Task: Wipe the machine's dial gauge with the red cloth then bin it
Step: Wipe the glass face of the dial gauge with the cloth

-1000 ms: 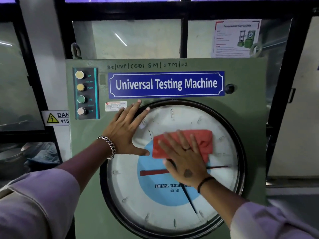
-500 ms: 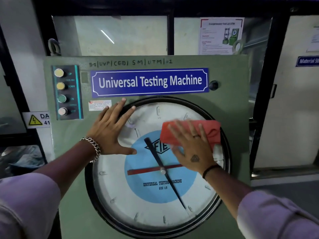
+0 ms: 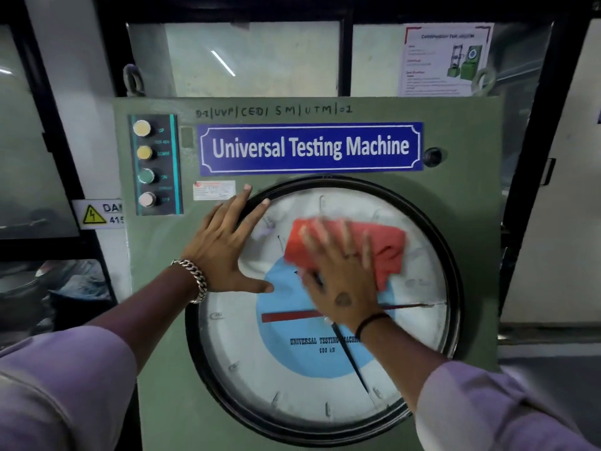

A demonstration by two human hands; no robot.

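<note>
— Looking through the head camera: pressed flat under the right hand (image 3: 341, 281), a crumpled red cloth (image 3: 387, 249), against the glass of the big round black-rimmed dial gauge (image 3: 292, 379) on the green metal machine cabinet (image 3: 455, 206).

— Gripping it or only pushing?

— Only pushing. Fingers spread and straight, palm down on the cloth, nothing curled around it. Blurred at the fingertips. Cloth sitting on the upper middle of the dial face, sticking out to the right of the hand, above the red pointer bar (image 3: 286, 316).

— And the left hand (image 3: 224, 252)?

— Open too, flat, holding nothing. Palm on the upper left of the gauge, fingertips reaching over the black rim onto the green panel, thumb on the blue centre disc (image 3: 312, 359). Chain bracelet (image 3: 195, 278) at that wrist.

— Anything else worth noting?

— Blue "Universal Testing Machine" nameplate (image 3: 310, 148) just above the dial; column of four round push buttons (image 3: 144, 164) at upper left.
</note>
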